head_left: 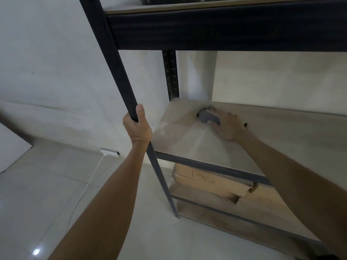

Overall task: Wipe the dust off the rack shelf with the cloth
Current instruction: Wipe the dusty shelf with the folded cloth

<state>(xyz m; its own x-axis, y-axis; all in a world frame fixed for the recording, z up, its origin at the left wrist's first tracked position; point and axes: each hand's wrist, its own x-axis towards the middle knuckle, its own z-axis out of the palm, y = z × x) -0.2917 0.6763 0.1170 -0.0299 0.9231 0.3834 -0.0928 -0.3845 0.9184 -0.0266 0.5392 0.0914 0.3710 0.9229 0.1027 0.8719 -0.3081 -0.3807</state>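
**Occluded, Cropped and Unresolved Areas**

The right hand (228, 126) covered most of the grey cloth (208, 117); only a bunched part showed beyond the fingertips. A small dark object (245, 124) just behind that hand was too small to identify. The left hand (138, 126) hid the section of front post (120, 72) inside its grip. Below, the shelf rail (210, 167) hid the top of a cardboard box (212, 182). The frame's upper edge cropped the dark items on the top shelf (169, 8).
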